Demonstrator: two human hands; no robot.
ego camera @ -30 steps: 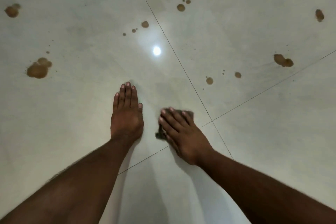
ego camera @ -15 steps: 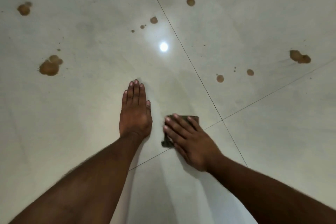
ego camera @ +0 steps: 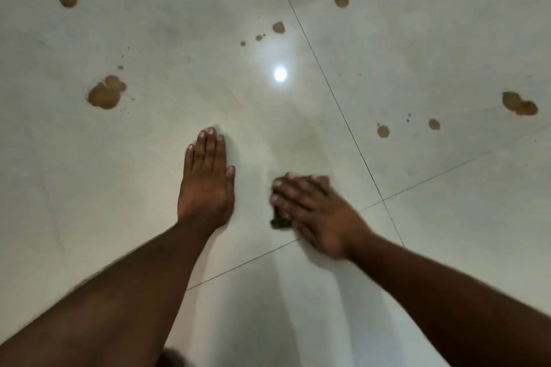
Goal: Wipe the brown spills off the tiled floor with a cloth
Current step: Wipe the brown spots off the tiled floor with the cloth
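On the pale tiled floor (ego camera: 417, 247), the right hand (ego camera: 316, 211) is pressing flat-fingered on a dark folded cloth (ego camera: 280, 222) while the open left hand (ego camera: 205, 185) is bracing, apparently for support.

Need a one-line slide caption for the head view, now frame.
Right hand presses a dark cloth flat on the tiled floor; left hand braces beside it; brown spills remain beyond.

The floor (ego camera: 447, 48) is laid with large, pale, glossy tiles. Thin dark grout lines (ego camera: 328, 80) separate the tiles: one runs from the far centre toward the near right, and a second crosses it at the right, running toward the near left. A round white reflection of a light (ego camera: 280, 73) sits on the tile at the centre. No walls or furniture are in view.
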